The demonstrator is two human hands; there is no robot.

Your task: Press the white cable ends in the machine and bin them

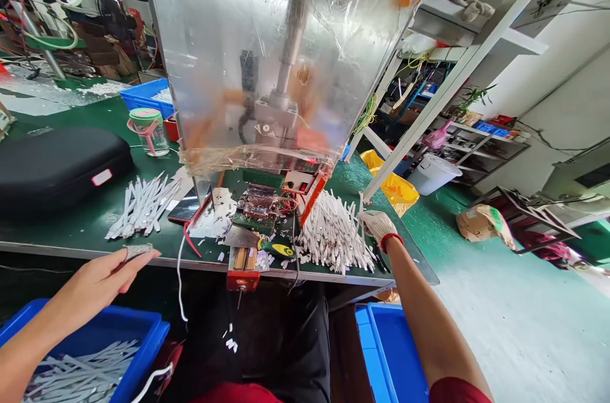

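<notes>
Just below the press [281,104], which stands behind a clear plastic shield [286,28] on the green table [86,225], both hands are busy with stock. The left hand [98,279], bare, hangs left of the press and short of the table edge, with thumb and forefinger pinched on a flat grey strip [139,252]. Under that forearm, low and left of the press, a blue bin [152,333] holds many more strips of the same kind. The right hand [379,225], in a white knit glove with a red cuff, rests right of the press at the edge of a pile of white sticks [331,234]. Its fingers are closed around one white stick [361,209], held upright. Directly in front of the press lies a small fixture [260,199]; I cannot tell whether anything is seated in it.

By my reading this is the picking-up step: one piece in each hand, neither yet at the fixture. The next move would call for carrying the grey strip rightward to the fixture, flat and square, with fingers kept out from under the ram. Further left of the press lie a fan of loose strips [143,203] and a black case [52,168].
</notes>
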